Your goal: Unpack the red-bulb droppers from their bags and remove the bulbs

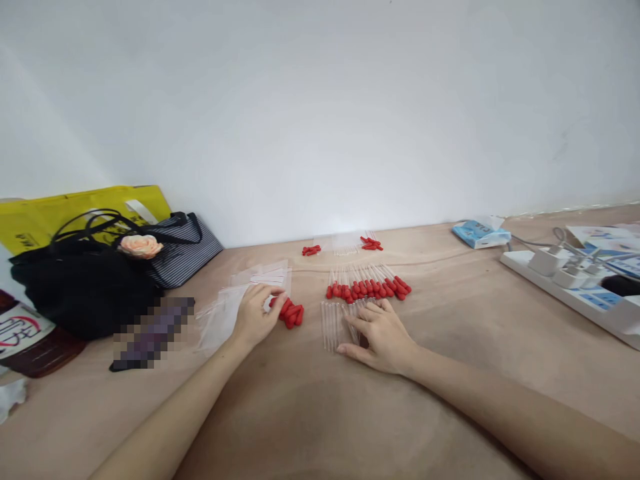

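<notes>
My left hand (257, 313) reaches to a small pile of red rubber bulbs (295, 315), thumb and forefinger closing on a bulb at its left side; the fingertips partly hide it. My right hand (383, 337) lies over a row of clear glass dropper tubes (330, 327), fingers spread and touching them, covering the row's right part. Just behind, droppers with red bulbs (367, 287) lie side by side, bulbs toward me. Clear zip bags (225, 310) are under and beside my left hand.
Farther back lie more red bulbs (311, 251), clear tubes (346, 245) and another red group (371, 244). A black bag (85, 287), a bottle (30, 340) and a blurred dark item (153, 333) stand left. On the right are a tissue pack (480, 233) and a power strip (565, 287).
</notes>
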Demonstrator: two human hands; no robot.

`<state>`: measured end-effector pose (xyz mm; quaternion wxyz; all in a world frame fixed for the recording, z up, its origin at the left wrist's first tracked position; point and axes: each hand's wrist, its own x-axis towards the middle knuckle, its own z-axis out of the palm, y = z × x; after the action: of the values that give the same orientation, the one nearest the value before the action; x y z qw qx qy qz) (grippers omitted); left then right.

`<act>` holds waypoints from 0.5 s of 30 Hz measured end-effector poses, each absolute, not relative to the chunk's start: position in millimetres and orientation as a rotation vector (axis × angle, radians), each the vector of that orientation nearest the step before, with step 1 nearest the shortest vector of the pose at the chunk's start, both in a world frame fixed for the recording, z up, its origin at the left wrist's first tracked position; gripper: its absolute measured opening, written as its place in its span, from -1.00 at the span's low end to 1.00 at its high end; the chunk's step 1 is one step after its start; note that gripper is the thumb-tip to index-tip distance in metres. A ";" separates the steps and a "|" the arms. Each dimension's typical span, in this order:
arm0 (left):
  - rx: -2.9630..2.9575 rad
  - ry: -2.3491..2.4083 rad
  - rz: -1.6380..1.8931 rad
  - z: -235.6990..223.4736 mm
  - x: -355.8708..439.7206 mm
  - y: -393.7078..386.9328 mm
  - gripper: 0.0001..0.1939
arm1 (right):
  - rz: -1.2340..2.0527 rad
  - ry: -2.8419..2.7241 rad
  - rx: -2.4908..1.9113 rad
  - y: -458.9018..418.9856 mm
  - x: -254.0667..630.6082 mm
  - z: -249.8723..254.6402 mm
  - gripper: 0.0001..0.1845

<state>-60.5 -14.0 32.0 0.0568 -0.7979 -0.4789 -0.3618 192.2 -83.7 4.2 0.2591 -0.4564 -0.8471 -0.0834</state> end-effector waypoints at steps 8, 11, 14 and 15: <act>-2.850 -1.661 -0.561 47.2 8.4 2.2 -0.82 | -0.159 -2.116 -1.241 -79.1 203.5 -1.3 -0.71; -2.968 -1.742 -0.478 41.9 16.7 20.7 -0.74 | -0.164 -2.021 -1.250 -75.0 212.5 -6.0 -0.74; -3.065 -1.728 -0.423 36.1 16.3 33.4 -0.71 | -0.147 -1.975 -1.254 -70.5 219.6 -8.2 -0.76; -3.088 -1.723 -0.413 35.0 15.9 35.7 -0.72 | -0.140 -1.968 -1.257 -69.3 221.0 -8.4 -0.76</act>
<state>15.9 35.7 35.0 -0.2077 -0.8484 -0.4735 -0.1136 221.0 -69.3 -8.4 0.3905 -0.4946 -0.7745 -0.0549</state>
